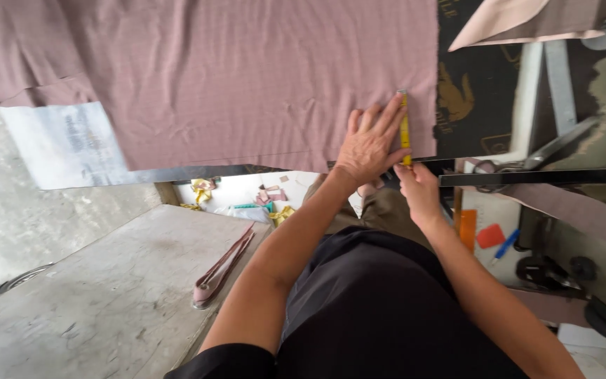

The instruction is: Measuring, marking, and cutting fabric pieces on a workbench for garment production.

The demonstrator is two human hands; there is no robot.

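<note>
Nearest, right hand [415, 184] at the near edge of the tabletop [71, 144], fingers curled shut, pinching the near end of a yellow tape [405, 130]. Just left of it and a little farther, left hand [372, 144] laid flat and open, fingers spread, pressing the tape and the cloth [247, 77] down; fingertips reaching along the tape's left side. Tape running straight away from the right hand, across the cloth near its right edge, far end just past the left fingertips.

Mauve cloth spread wide under and to the left of both hands, covering most of the tabletop, its near edge level with the left wrist. Bare grey tabletop showing far left of the hands, beyond the cloth's corner.

Right of the right hand, a dark ruler [531, 177] lying along the tabletop's edge, one end close to the knuckles. Beyond it, scissors [538, 154], blades pointing away to the right. Farther right and beyond, a second piece of cloth, folded, at the top corner.

Below the hands, well apart to the left, a bench [99, 302] with a strap [220, 270] lying on it.
</note>
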